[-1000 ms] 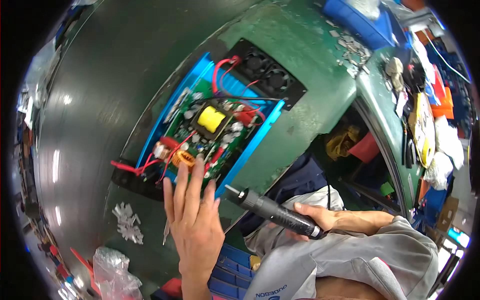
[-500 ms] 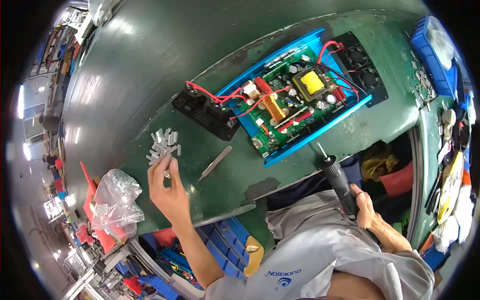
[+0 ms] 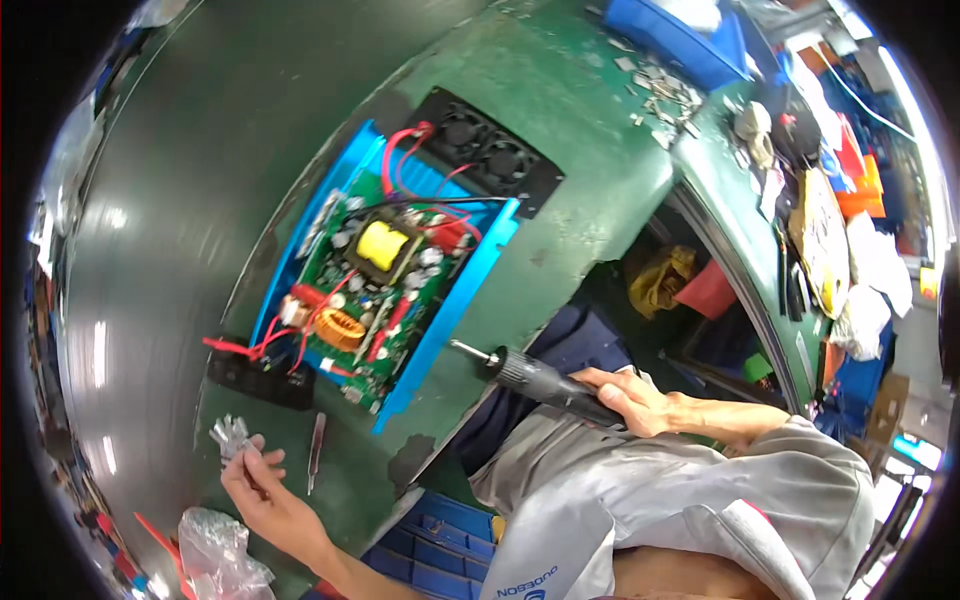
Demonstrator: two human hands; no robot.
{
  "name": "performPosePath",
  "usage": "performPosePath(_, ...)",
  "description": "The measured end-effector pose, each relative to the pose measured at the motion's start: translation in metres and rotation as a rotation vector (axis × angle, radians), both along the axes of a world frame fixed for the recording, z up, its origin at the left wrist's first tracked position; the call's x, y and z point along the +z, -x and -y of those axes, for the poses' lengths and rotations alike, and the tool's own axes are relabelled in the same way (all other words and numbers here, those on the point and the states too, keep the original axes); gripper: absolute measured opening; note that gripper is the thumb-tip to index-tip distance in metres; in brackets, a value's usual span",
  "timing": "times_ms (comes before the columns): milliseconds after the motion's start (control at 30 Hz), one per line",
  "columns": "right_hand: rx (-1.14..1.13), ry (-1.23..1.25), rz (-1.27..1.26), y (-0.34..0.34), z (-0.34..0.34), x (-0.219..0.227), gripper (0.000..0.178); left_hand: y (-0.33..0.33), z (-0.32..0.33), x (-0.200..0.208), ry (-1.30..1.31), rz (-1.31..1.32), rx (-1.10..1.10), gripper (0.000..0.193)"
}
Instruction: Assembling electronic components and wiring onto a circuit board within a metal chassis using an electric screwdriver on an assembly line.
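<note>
My right hand (image 3: 632,400) wraps round a black electric screwdriver (image 3: 545,385), its metal bit pointing left toward the near wall of a blue metal case (image 3: 448,318) and apart from it. Inside the case, a green circuit board (image 3: 350,300) carries a yellow-topped transformer (image 3: 383,247) and a copper coil. Red wires run to a black end panel (image 3: 262,382) and to a black panel with two fans (image 3: 485,150). At a small pile of pale, silvery pieces (image 3: 230,434), my left hand (image 3: 268,500) has its fingers drawn together; what they pinch is hidden. Tweezers (image 3: 317,450) lie nearby.
A clear plastic bag (image 3: 215,558) lies at the lower left by a red strip. At the far right, small flat scraps (image 3: 660,95) lie before a blue bin (image 3: 680,40). Cloths and bags (image 3: 825,240) crowd the right side, past an open drawer space (image 3: 700,335).
The view has turned, so the case and bench appear rotated and farther left. My left hand stays by the pile, its fingers more curled. My right hand still holds the screwdriver.
</note>
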State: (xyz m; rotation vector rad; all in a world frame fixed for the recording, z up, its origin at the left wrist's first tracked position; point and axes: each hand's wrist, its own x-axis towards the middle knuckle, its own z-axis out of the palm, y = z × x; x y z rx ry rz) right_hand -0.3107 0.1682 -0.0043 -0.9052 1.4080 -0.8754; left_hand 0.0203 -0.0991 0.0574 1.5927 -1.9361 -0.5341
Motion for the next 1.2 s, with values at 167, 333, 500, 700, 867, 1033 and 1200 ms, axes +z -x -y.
performPosePath(167,-0.017,-0.006,0.073,0.002,0.005,0.002,0.061,0.083,-0.009,0.034,-0.162,-0.173,-0.287,0.016)
performPosePath(333,0.034,-0.064,0.121,0.008,0.01,0.012,0.051,0.133,-0.001,0.03,-0.238,-0.18,-0.433,0.018)
performPosePath(500,0.015,0.025,0.081,0.001,0.005,0.006,0.052,0.15,0.001,0.028,-0.247,-0.013,-0.486,0.028)
performPosePath(700,0.01,0.072,0.079,0.0,0.01,0.001,0.051,0.139,0.005,0.023,-0.232,0.014,-0.542,0.019)
performPosePath(867,0.013,0.086,0.063,-0.003,0.011,-0.002,0.052,0.146,-0.006,0.029,-0.117,0.129,-0.479,0.017)
performPosePath(1033,0.01,0.079,0.053,0.0,0.015,-0.002,0.054,0.144,-0.005,0.031,0.044,0.356,-0.606,0.012)
performPosePath(1200,0.021,0.034,0.138,0.007,0.025,0.003,0.055,0.157,-0.002,0.034,0.225,0.509,-0.716,0.011)
